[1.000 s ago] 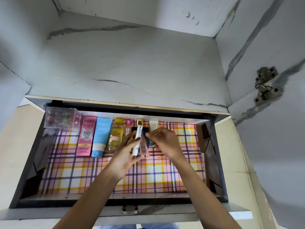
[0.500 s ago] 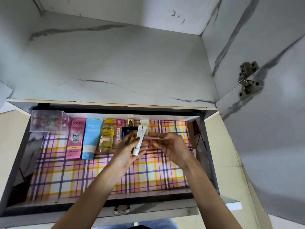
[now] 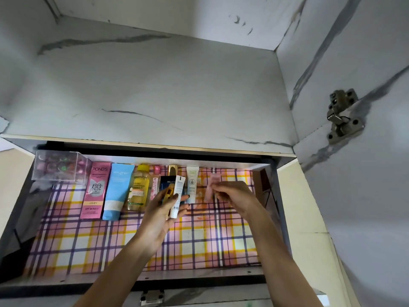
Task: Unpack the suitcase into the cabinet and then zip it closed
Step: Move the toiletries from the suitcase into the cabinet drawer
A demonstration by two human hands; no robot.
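I look down into an open cabinet drawer (image 3: 274,196) lined with plaid paper (image 3: 110,244). Toiletries lie in a row at its back: a pink Pond's box (image 3: 96,189), a blue tube (image 3: 117,191), a yellow Garnier bottle (image 3: 139,187), a small pink bottle (image 3: 155,185), a dark blue box (image 3: 167,181), a gold-capped bottle (image 3: 172,169) and a white-green tube (image 3: 191,185). My left hand (image 3: 159,218) grips a white tube (image 3: 177,196) and a small yellow item (image 3: 167,193). My right hand (image 3: 234,196) pinches a blurred pale pink tube (image 3: 210,189) right of the row. The suitcase is out of view.
A clear box of coloured round items (image 3: 59,166) sits at the drawer's back left corner. A marbled shelf (image 3: 143,96) overhangs the drawer's back. A metal hinge (image 3: 343,117) is on the right wall. A latch (image 3: 152,298) sits at the drawer's front edge.
My right hand took the pale pink tube from beside the left hand and carried it rightward, past the white-green tube. The left hand still holds the white tube and yellow item.
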